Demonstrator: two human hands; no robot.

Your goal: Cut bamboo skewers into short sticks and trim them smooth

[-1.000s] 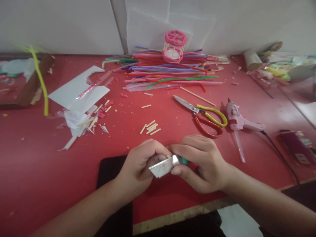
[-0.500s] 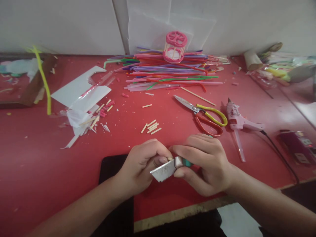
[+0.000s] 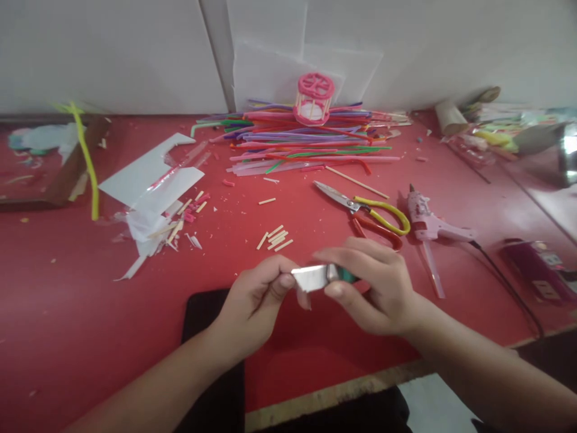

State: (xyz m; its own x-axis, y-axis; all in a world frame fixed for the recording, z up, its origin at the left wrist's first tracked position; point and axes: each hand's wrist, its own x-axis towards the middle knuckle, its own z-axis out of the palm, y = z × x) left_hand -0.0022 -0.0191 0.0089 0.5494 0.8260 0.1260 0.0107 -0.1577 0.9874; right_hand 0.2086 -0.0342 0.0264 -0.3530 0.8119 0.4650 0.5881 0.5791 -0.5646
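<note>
My right hand (image 3: 376,285) is closed round the green handle of a utility knife (image 3: 311,278), its wide metal blade pointing left. At the blade's tip, the thumb and fingers of my left hand (image 3: 259,300) are pinched together. Whatever lies between them is hidden by the fingers and the blade. Beyond my hands, several short cut wooden sticks (image 3: 277,236) lie in a small cluster on the red table (image 3: 112,337), with a single stick piece (image 3: 267,201) a little farther off.
Scissors (image 3: 360,207) and a pink glue gun (image 3: 428,222) lie right. At the back, a pink round cage-like model (image 3: 314,99) rests on many coloured pipe cleaners (image 3: 306,144). White board and scraps (image 3: 144,222) lie left. A black flat object (image 3: 205,307) is under my left arm.
The knife and my right hand have moved up slightly, and the blade has turned flatter. My left thumb is now at the blade's tip. The view has shifted a little.
</note>
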